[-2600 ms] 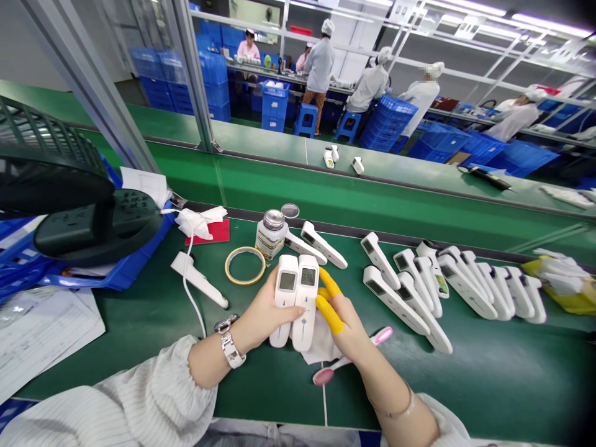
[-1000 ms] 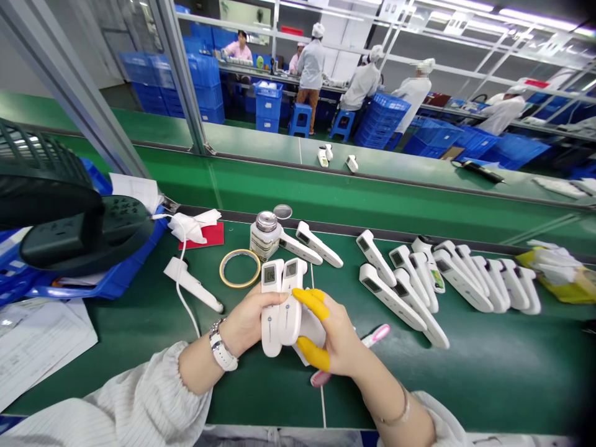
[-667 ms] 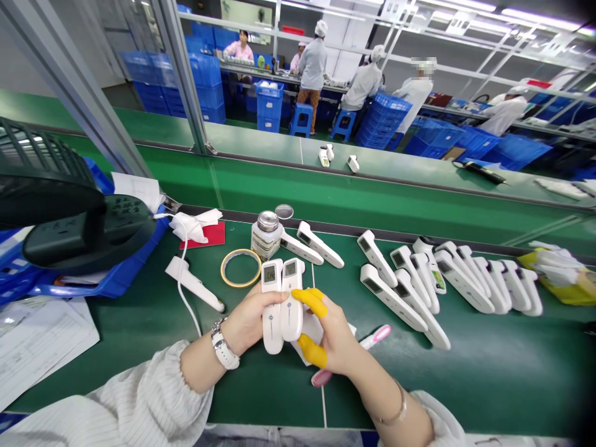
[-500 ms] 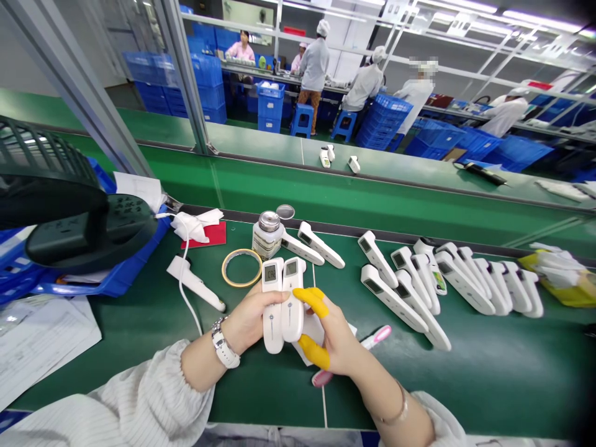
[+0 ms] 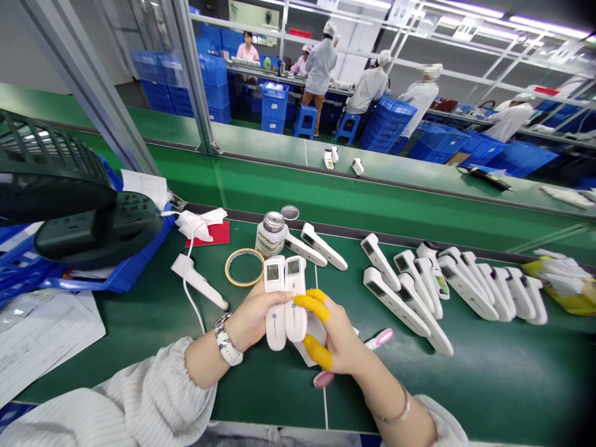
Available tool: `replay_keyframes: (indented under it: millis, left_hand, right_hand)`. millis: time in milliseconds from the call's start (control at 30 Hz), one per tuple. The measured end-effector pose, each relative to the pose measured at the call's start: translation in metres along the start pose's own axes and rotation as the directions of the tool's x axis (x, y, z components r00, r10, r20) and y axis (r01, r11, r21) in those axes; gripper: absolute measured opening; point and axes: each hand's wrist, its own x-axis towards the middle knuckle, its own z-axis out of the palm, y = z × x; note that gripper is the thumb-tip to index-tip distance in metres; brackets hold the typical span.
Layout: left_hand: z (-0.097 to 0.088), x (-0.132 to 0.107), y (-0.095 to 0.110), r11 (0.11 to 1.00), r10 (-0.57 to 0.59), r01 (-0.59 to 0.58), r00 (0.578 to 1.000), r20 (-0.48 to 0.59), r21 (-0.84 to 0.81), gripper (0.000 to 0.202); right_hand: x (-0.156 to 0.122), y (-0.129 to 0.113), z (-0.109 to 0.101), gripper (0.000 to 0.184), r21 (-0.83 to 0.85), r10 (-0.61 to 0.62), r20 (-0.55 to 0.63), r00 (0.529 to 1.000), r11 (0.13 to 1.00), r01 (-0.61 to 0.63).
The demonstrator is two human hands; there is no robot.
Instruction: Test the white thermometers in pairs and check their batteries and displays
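White plastic, two handheld devices: left device point(image 5: 275, 323) and right device point(image 5: 296, 329) sit side by side above the bench, long axes nearly parallel, running away from the wearer; screen heads at the far end, rounded handle ends toward the wearer, screens facing up to the camera. Left screen shows dark characters. Left hand point(image 5: 251, 316) grips the pair, thumb laid across both. Right hand point(image 5: 342, 341), curled with yellow-covered fingers point(image 5: 314, 307), touches the right device's front; whether it bears weight, cannot tell. Green bench point(image 5: 261, 397) below: pink-ended brush point(image 5: 384, 337) partly behind right hand, tape roll point(image 5: 244, 284) and bottle point(image 5: 271, 237) beyond the devices, similar white units point(image 5: 395, 302) slanting at right. Dark fan point(image 5: 97, 226) at left. Across the room, people in pale coats point(image 5: 320, 65) among blue crates point(image 5: 387, 124).
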Motion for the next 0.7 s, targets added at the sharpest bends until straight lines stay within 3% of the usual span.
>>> replay_keyframes:
  millis: [400,567,700]
  left_hand:
    - [-0.0006,0.0007,0.0025,0.999,0.053,-0.053,0.999,0.011,0.010,0.037]
    - [-0.0020,0.0044,0.0010,1.000,-0.013,0.014,0.999,0.052,-0.021,0.041]
    - [-0.0026,0.0071,-0.0028,0.996,-0.077,0.078,0.997,0.020,-0.052,0.045]
  right_hand:
    - [0.0019,-0.0018,-0.0065,0.054,0.022,-0.010,0.082,0.997,1.000,0.008]
    - [0.0020,-0.0015,-0.0048,0.048,-0.024,-0.044,0.023,0.999,0.999,0.045]
    - [0.0002,-0.0026,-0.0004,0.047,-0.017,-0.005,-0.030,1.000,1.000,0.005]
